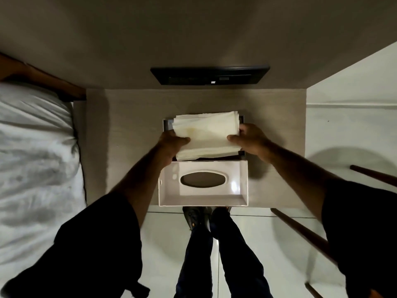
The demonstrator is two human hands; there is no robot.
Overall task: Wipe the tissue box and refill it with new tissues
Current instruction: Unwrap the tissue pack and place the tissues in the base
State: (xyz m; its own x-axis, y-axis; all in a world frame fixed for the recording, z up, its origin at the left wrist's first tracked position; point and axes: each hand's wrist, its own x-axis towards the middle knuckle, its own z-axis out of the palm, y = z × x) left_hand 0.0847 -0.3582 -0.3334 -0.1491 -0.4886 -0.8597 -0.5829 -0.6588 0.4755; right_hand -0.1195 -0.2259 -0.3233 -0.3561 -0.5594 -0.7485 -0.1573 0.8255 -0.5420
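Observation:
A stack of white tissues (pixel 206 134) is held over the dark base of the tissue box (pixel 167 122), which lies on the bedside table and shows only at its corners. My left hand (pixel 171 143) grips the stack's left edge and my right hand (pixel 251 139) grips its right edge. The white tissue box cover (pixel 203 182) lies upside down at the table's front edge, its oval slot facing up, just in front of the stack.
The beige bedside table (pixel 129 136) stands against the wall under a dark wall panel (pixel 209 75). A bed with white linen (pixel 36 158) lies at the left. Wooden chair legs (pixel 300 231) stand at the right on the white tiled floor. My legs and shoes (pixel 199 220) are below.

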